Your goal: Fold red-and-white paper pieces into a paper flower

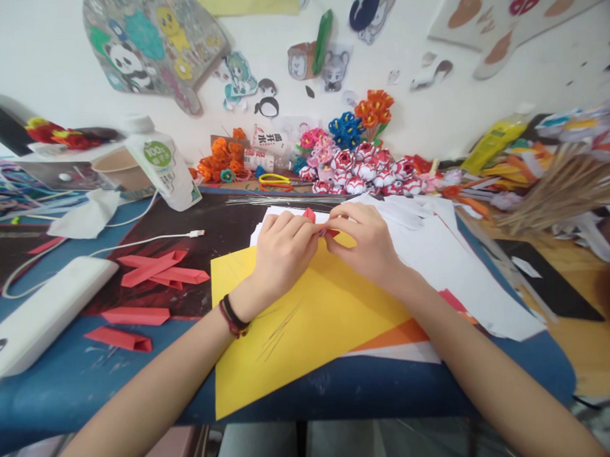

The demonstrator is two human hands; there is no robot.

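Head view shows a small red paper piece [332, 233] over the yellow sheet [332, 307], the left hand [283, 252] and right hand [368, 243] closed on it at the fingertips, where light, opposed pressure should crease it cleanly without crushing its sides.

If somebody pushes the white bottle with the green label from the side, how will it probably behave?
The white bottle stands upright and looks tall for its narrow base, so it would probably tip rather than slide if pushed high up. Its smooth, plastic-looking surface may feel slightly slippery. How full it is cannot be seen.
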